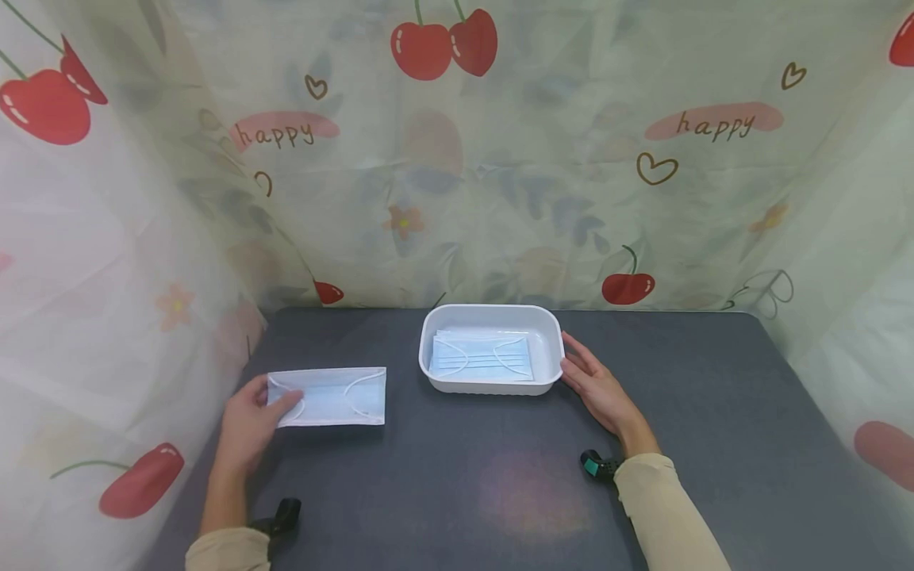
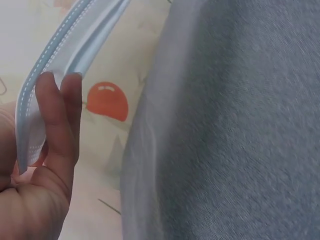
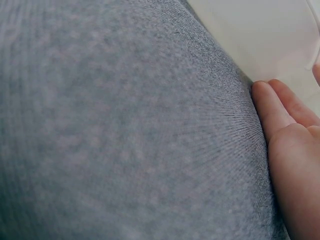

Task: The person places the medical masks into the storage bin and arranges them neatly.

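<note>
My left hand (image 1: 246,424) pinches a light blue face mask (image 1: 327,398) by its left end, thumb on the near face and fingers behind. The mask is held flat and raised off the table, ear loops showing. In the left wrist view the same mask (image 2: 75,45) appears edge-on between thumb and fingers. A white plastic tray (image 1: 493,388) sits at the table's middle rear with blue face masks (image 1: 481,355) lying inside; how many is unclear. My right hand (image 1: 598,390) rests against the tray's right side with fairly straight fingers, also visible in the right wrist view (image 3: 295,145).
A dark grey cloth covers the table (image 1: 443,476). Behind and on both sides hangs a pale curtain (image 1: 500,174) printed with cherries, hearts and the word "happy". Each wrist wears a black strap device, one on the left (image 1: 286,517) and one on the right (image 1: 598,466).
</note>
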`<state>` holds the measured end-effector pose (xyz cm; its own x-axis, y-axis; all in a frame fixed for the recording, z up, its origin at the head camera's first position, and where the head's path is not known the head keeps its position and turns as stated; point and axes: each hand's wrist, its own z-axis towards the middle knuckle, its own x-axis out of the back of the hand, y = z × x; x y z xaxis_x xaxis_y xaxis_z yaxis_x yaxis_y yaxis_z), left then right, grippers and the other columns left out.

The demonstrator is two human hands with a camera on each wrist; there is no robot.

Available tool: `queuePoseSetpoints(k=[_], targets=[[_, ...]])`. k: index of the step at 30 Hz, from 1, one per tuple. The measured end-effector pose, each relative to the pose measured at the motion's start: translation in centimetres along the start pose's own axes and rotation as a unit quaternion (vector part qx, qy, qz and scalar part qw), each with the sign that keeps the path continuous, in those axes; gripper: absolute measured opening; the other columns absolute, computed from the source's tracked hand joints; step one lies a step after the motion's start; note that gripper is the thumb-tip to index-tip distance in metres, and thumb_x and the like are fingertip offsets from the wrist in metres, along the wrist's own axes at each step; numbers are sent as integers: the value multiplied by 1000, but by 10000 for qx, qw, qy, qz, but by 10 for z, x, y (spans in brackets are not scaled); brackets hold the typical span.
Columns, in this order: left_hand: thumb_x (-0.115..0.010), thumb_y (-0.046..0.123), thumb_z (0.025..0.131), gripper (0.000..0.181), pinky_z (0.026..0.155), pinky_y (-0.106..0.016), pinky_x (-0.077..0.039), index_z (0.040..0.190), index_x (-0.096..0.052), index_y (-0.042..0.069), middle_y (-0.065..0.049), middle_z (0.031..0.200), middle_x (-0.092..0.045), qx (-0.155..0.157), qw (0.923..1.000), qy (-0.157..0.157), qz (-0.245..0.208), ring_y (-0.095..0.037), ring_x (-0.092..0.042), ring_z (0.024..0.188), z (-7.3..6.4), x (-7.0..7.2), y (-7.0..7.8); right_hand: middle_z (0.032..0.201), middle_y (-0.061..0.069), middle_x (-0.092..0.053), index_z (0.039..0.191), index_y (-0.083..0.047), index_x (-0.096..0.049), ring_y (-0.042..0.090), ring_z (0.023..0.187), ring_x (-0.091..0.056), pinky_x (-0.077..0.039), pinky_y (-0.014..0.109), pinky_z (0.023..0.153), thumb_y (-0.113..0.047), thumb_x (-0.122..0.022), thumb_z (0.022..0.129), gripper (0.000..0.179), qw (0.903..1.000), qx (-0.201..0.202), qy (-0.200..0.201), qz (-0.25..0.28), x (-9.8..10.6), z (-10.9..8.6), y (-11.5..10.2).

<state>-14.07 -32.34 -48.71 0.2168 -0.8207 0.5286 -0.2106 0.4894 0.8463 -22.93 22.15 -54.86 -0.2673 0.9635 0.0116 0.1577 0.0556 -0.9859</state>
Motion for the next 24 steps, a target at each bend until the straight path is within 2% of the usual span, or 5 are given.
queuePoseSetpoints(k=[8,10,14,19,24], targets=[[-79,36,90,55,69,-17,-55,133,-61,9,-2,116,-70,-47,9978,453,-482,0,-64,82,0,-6,17,170,15,-23,163,-33,-20,32,156,-28,-23,51,126,-34,-56,106,68,10000,-21,11,46,1,1,0],[-79,37,90,54,70,-17,-55,133,-61,10,-1,116,-69,-60,9971,529,-542,-1,-64,84,0,-7,22,170,15,-23,163,-33,-20,32,156,-29,-24,51,126,-34,-56,106,68,10000,-29,6,45,1,1,0],[-79,34,90,55,72,-15,-55,135,-59,10,0,116,-68,-78,9951,581,-790,-1,-64,88,-1,-9,34,169,15,-24,164,-33,-20,33,156,-29,-24,50,126,-34,-55,106,68,10000,-28,-2,43,0,0,0],[-79,24,90,49,70,-16,-56,132,-60,7,16,98,-67,-84,9891,579,-1352,-2,-67,82,-1,-17,46,169,15,-24,164,-33,-19,33,156,-29,-24,51,126,-34,-56,106,68,10000,-52,29,-14,0,0,-1],[-79,24,91,51,71,-17,-57,134,-58,8,14,102,-67,-62,9851,503,-1642,-3,-69,83,1,-29,56,169,15,-24,164,-32,-20,33,155,-30,-24,51,126,-33,-55,106,68,10000,-43,48,7,-1,0,-1]])
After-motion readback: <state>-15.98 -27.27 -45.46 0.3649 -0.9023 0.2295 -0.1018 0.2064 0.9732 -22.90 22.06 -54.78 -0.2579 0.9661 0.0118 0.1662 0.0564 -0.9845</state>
